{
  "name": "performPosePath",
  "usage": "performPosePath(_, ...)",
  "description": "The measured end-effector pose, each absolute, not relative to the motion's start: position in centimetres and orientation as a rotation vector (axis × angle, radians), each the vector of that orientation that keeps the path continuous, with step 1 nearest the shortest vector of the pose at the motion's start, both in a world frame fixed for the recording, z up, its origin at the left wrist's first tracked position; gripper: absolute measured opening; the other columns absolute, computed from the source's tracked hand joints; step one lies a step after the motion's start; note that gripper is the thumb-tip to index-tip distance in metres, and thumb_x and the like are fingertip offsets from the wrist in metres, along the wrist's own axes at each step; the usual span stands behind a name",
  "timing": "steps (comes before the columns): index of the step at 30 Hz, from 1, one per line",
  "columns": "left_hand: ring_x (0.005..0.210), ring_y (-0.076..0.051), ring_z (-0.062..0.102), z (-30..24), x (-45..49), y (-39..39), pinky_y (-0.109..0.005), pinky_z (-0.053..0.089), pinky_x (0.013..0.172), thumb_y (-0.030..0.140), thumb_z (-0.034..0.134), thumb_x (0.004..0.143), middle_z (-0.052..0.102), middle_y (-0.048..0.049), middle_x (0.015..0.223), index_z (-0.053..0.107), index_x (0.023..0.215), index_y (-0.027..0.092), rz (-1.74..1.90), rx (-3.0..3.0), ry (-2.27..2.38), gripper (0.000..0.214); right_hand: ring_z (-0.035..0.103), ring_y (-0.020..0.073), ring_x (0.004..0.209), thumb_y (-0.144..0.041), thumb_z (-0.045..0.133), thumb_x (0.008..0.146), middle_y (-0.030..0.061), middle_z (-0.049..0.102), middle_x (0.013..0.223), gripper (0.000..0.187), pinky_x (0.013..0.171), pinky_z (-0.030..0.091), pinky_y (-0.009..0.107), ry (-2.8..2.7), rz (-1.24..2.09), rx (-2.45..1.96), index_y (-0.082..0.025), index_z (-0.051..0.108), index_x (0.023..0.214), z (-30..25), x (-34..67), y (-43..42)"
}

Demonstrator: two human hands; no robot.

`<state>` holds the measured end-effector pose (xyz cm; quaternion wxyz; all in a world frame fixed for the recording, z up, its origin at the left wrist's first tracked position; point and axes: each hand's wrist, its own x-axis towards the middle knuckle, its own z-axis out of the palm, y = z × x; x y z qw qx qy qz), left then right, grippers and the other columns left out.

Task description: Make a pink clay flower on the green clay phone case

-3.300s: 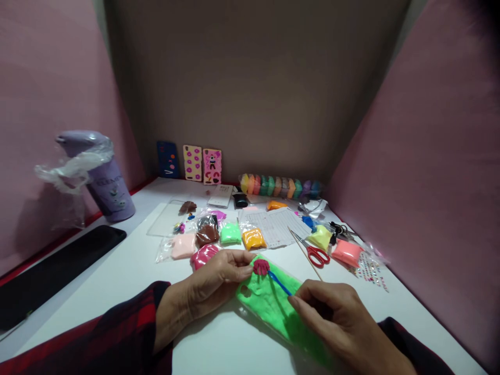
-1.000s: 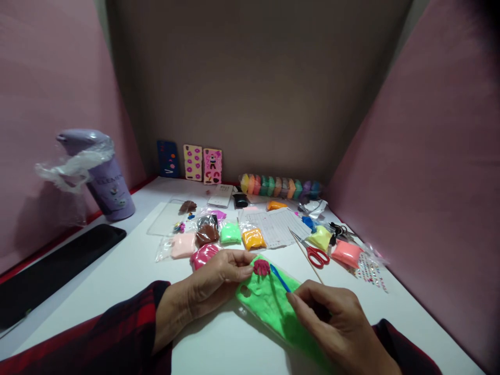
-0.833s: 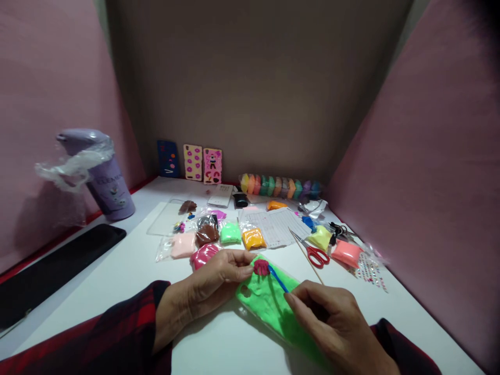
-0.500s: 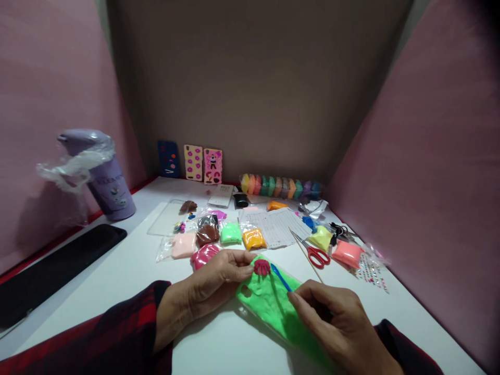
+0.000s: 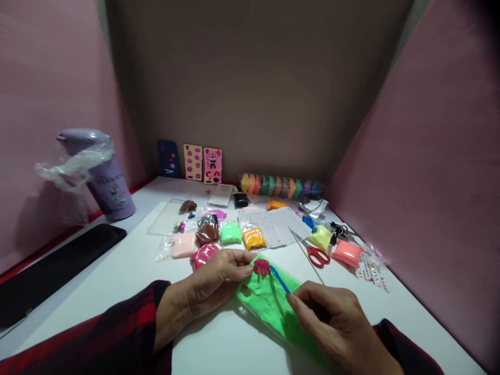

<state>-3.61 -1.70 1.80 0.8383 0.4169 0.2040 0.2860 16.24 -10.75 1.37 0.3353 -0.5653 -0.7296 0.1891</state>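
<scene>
A phone case covered in bright green clay (image 5: 269,304) lies on the white table (image 5: 128,271) in front of me. A small dark pink clay flower (image 5: 261,267) sits near its top end. My left hand (image 5: 213,284) grips the case's left edge, fingers curled beside the flower. My right hand (image 5: 336,325) pinches a thin blue tool (image 5: 279,278), whose tip rests just right of the flower.
Bagged clay lumps in pink, brown, green, orange (image 5: 253,238) lie beyond the case. Red-handled scissors (image 5: 316,255) and a wooden stick are at right. Three decorated cases (image 5: 192,162) and a clay pot row (image 5: 281,186) line the back. A purple cup (image 5: 105,179) stands left.
The blue tool's tip has made small back-and-forth moves at the pink flower's right side. The left hand and the green case have stayed put.
</scene>
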Motion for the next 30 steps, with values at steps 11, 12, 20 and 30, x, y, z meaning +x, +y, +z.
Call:
performPosePath(11, 0.065, -0.013, 0.053, 1.62, -3.69, -1.6, -0.024, 0.041, 0.066, 0.016, 0.071, 0.077, 0.06, -0.007, 0.071, 0.072, 0.09, 0.007, 0.607, 0.88, 0.411, 0.016, 0.042, 0.01, 0.048, -0.034, 0.046, 0.093, -0.0028, 0.049, 0.052, 0.038, 0.044, 0.034, 0.022, -1.894, 0.526, -1.478, -0.018, 0.057, 0.061, 1.47, 16.25, -10.77)
performPosePath(12, 0.065, -0.013, 0.053, 1.62, -3.7, -1.58, -0.024, 0.041, 0.066, 0.016, 0.071, 0.077, 0.06, -0.007, 0.071, 0.072, 0.09, 0.007, 0.602, 0.881, 0.41, 0.016, 0.043, 0.0101, 0.048, -0.034, 0.046, 0.093, -0.0027, 0.05, 0.052, 0.037, 0.045, 0.034, 0.022, -1.895, 0.528, -1.478, -0.018, 0.057, 0.061, 1.43, 16.26, -10.75)
performPosePath(20, 0.065, -0.013, 0.052, 1.46, -3.74, -1.56, -0.023, 0.039, 0.064, 0.017, 0.071, 0.076, 0.062, -0.0077, 0.071, 0.072, 0.092, 0.006, 0.604, 0.897, 0.419, 0.019, 0.038, 0.0096, 0.048, -0.034, 0.046, 0.092, -0.0036, 0.045, 0.052, 0.037, 0.044, 0.031, 0.022, -1.865, 0.596, -1.495, -0.017, 0.056, 0.06, 1.55, 16.23, -10.69)
performPosePath(30, 0.064, -0.011, 0.05, 1.37, -3.71, -1.54, -0.024, 0.04, 0.066, 0.018, 0.075, 0.073, 0.059, -0.0054, 0.072, 0.072, 0.09, 0.007, 0.607, 0.891, 0.435, 0.021, 0.038, 0.0094, 0.048, -0.033, 0.047, 0.091, -0.004, 0.044, 0.052, 0.036, 0.044, 0.031, 0.022, -1.867, 0.601, -1.518, -0.018, 0.055, 0.059, 1.57, 16.24, -10.83)
